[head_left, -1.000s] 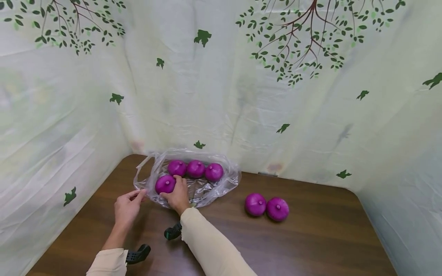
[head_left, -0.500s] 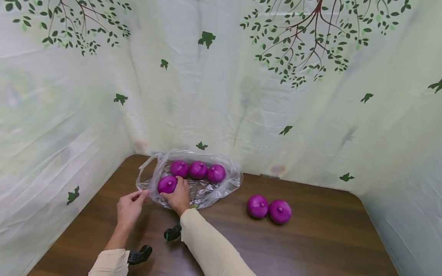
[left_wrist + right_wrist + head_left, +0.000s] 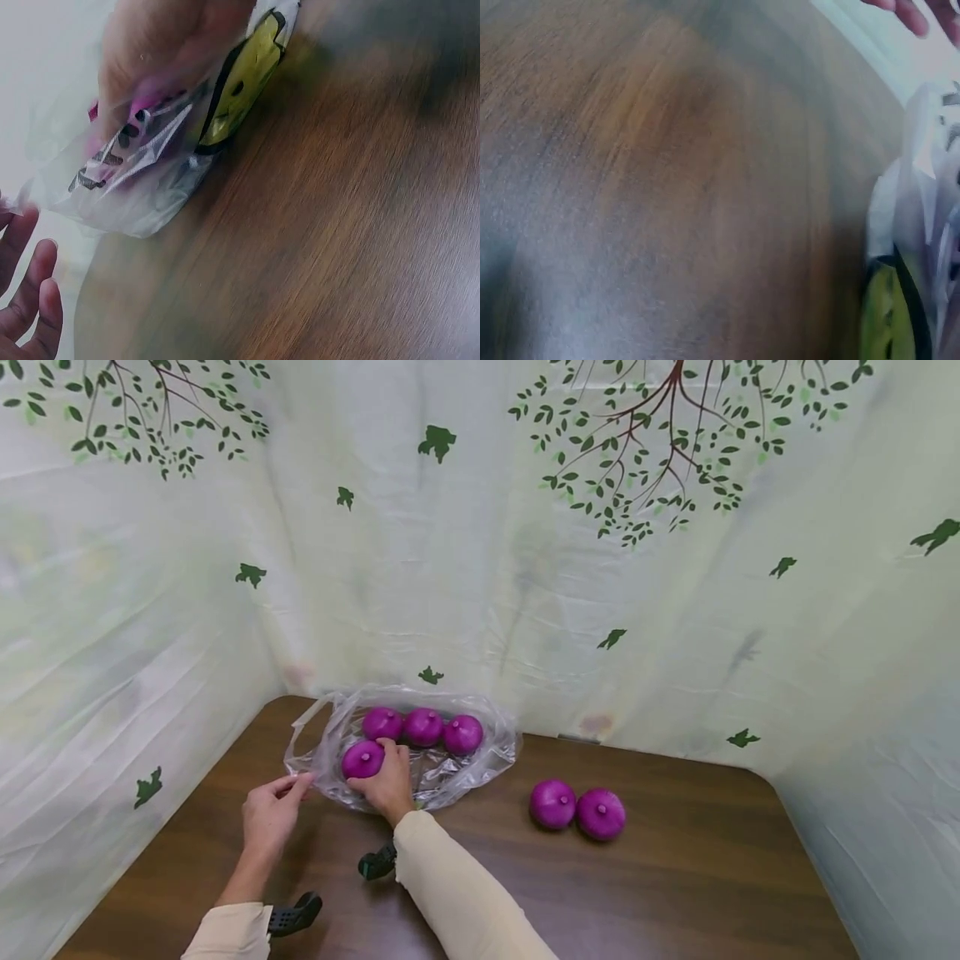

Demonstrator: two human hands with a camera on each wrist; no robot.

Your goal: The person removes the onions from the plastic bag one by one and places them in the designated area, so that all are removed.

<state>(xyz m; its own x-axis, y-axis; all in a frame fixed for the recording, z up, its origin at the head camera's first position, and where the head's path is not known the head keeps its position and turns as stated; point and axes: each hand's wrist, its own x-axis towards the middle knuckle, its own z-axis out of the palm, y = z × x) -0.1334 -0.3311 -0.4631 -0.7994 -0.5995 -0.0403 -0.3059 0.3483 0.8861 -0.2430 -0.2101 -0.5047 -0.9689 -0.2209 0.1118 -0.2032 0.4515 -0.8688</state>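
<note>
A clear plastic bag [image 3: 491, 764] lies spread with its mouth up at the back left of the table. Inside it, three purple onions [image 3: 424, 727] form a row along the far side. A fourth purple onion [image 3: 361, 760] sits in the near left part of the bag, and my right hand [image 3: 388, 783] grips it from its right side. My left hand [image 3: 270, 814] pinches the bag's left edge between thumb and forefinger; its other fingers are loosely bent in the left wrist view. Yellow print [image 3: 244, 86] shows on the bag's near side there.
Two more purple onions [image 3: 577, 810] lie touching each other on the brown wooden table [image 3: 675, 885], right of the bag. A pale curtain [image 3: 480, 568] with leaf prints hangs behind and on both sides of the table.
The onion in my right hand has shifted slightly right, relative to the row behind it. My left hand keeps its hold on the bag's edge. The head view sways a little.
</note>
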